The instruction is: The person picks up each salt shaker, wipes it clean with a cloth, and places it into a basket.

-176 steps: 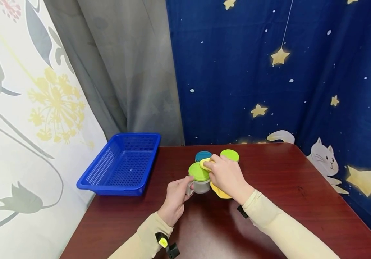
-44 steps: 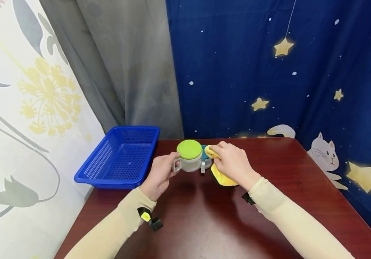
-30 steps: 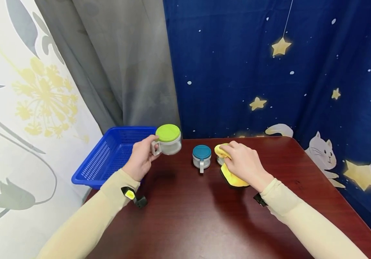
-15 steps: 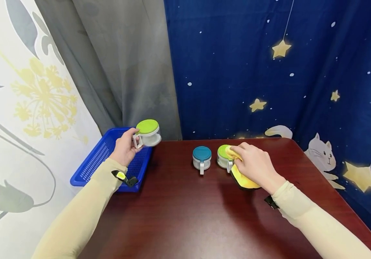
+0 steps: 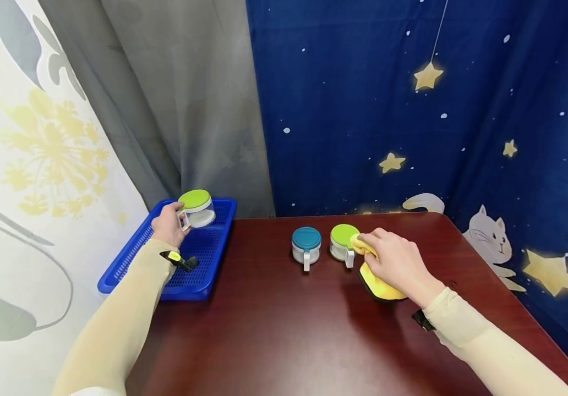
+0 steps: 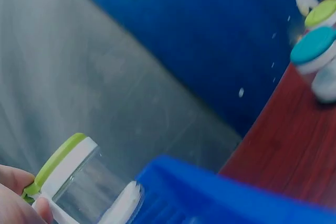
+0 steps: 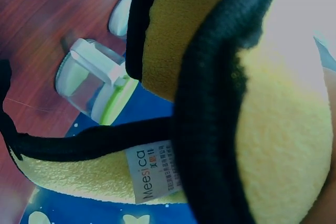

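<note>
By its white handle, my left hand (image 5: 167, 224) holds a clear seasoning jar (image 5: 200, 212) with a green lid over the blue basket (image 5: 196, 286). The left wrist view shows the same jar (image 6: 89, 182) tilted, thumb and finger at the handle side. My right hand (image 5: 400, 264) grips a folded yellow cloth (image 5: 383, 286) with black edging above the table. Just left of the cloth stands a second green-lidded jar (image 5: 344, 242), upright. Beside that one is a jar with a teal lid (image 5: 306, 245), its handle facing me. A printed tag (image 7: 152, 171) shows on the cloth in the right wrist view.
The dark red wooden table (image 5: 274, 330) carries the basket at its left rear. Behind it hang a grey curtain (image 5: 205, 110) and a blue star-patterned curtain (image 5: 343, 110). A white floral curtain (image 5: 26, 220) borders the left side.
My left hand has carried the green-lidded jar leftward from mid-table to over the basket. My right hand with the cloth has drawn right, off that jar, uncovering the other green-lidded jar.
</note>
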`<state>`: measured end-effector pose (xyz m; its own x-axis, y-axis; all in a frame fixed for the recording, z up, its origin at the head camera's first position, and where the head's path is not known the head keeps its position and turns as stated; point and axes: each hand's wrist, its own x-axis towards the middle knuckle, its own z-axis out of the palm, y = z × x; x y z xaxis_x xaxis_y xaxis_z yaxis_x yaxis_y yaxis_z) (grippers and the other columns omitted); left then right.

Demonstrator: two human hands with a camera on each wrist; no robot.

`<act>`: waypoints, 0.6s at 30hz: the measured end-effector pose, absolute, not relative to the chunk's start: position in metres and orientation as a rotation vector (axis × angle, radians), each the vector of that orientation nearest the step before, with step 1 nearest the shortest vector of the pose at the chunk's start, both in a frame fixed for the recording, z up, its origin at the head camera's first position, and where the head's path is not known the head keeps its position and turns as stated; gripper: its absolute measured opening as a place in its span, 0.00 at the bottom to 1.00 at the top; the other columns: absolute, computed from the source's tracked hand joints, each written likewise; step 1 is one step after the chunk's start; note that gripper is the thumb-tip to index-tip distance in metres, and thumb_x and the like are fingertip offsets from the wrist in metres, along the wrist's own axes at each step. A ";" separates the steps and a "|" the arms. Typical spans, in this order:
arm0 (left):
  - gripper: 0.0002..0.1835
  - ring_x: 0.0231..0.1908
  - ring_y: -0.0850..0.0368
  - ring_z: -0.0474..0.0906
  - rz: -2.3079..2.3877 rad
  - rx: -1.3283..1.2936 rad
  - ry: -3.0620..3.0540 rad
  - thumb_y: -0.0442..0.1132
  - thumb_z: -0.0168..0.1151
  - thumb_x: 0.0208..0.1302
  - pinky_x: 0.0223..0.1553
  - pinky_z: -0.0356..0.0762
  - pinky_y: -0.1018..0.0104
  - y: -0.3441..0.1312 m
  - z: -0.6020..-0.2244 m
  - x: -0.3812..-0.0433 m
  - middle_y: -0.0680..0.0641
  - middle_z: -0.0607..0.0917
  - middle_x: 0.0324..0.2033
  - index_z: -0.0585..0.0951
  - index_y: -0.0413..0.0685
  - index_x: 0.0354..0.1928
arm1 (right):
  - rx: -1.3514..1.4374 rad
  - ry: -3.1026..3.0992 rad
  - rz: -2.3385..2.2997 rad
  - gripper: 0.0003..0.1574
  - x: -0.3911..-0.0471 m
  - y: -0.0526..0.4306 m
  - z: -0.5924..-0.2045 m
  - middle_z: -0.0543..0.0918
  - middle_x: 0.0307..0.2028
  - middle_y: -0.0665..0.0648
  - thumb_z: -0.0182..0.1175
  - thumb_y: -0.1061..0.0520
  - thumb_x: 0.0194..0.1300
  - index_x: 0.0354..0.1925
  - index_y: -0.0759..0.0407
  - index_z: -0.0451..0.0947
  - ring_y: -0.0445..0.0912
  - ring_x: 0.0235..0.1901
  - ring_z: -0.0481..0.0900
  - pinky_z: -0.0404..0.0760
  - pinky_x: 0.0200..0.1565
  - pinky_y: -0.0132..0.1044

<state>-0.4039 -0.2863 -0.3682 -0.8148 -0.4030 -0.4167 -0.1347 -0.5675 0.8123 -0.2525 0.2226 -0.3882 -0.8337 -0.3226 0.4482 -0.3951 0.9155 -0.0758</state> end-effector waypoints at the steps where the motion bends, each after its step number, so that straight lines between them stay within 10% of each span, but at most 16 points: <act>1: 0.33 0.51 0.56 0.75 -2.482 0.897 -1.356 0.39 0.64 0.65 0.60 0.71 0.51 -0.290 -0.371 -0.407 0.51 0.75 0.35 0.59 0.54 0.67 | 0.518 -2.645 0.226 0.26 -0.252 0.223 -0.389 0.82 0.45 0.52 0.67 0.54 0.58 0.57 0.50 0.82 0.47 0.34 0.79 0.78 0.24 0.45; 11: 0.26 0.41 0.60 0.72 -2.427 1.072 -1.136 0.35 0.66 0.63 0.30 0.75 0.71 -0.323 -0.401 -0.433 0.56 0.66 0.46 0.65 0.55 0.58 | 0.523 -2.625 0.229 0.27 -0.251 0.230 -0.391 0.82 0.44 0.51 0.68 0.55 0.56 0.57 0.49 0.83 0.46 0.33 0.78 0.77 0.23 0.43; 18: 0.26 0.40 0.62 0.67 -2.519 1.042 -1.138 0.32 0.60 0.68 0.27 0.71 0.73 -0.339 -0.418 -0.444 0.58 0.64 0.49 0.60 0.54 0.61 | 0.508 -2.656 0.233 0.27 -0.249 0.234 -0.398 0.82 0.43 0.51 0.68 0.54 0.57 0.57 0.49 0.83 0.45 0.32 0.79 0.77 0.24 0.42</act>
<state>-0.4439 -0.3389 -0.4180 -0.7357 -0.4286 -0.5245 -0.1101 -0.6884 0.7169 -0.2494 0.2339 -0.3976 -0.8433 -0.3143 0.4359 -0.3853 0.9191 -0.0827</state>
